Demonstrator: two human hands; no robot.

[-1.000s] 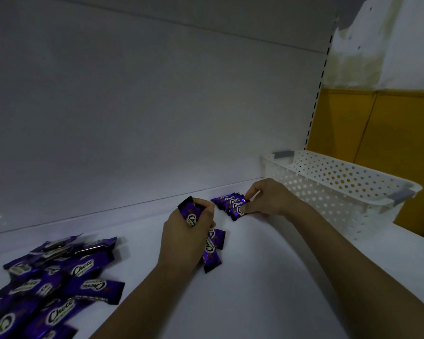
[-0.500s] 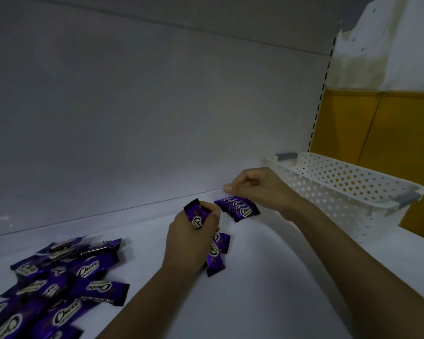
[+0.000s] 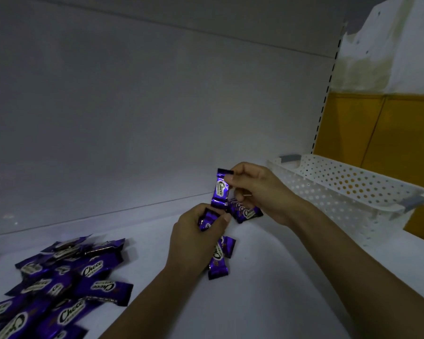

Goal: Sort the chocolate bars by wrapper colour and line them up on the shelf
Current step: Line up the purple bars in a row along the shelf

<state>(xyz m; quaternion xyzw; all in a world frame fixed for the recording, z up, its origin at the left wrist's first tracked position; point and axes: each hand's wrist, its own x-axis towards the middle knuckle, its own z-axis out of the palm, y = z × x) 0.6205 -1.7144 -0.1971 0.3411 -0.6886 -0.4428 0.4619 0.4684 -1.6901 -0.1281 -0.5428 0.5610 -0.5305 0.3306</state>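
Pinches one purple bar [image 3: 220, 189] upright in right grip [image 3: 255, 192]; clutches more bars [image 3: 218, 258] in left grip [image 3: 196, 241], mostly hidden. At eight o'clock, pile [image 3: 66, 277] cut off.

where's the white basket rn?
Head view, right side: the basket stands on the shelf, just right of the right hand and the short row of bars.

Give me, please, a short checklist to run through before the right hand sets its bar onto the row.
1. Right hand pinches held bar by its top end: ok.
2. Held bar's wrapper matches the row, both purple: ok.
3. Left hand grips spare bars: ok.
4. Free slot at row's left end: cannot tell, hands hide it.
5. Loose pile lies apart from row: ok.
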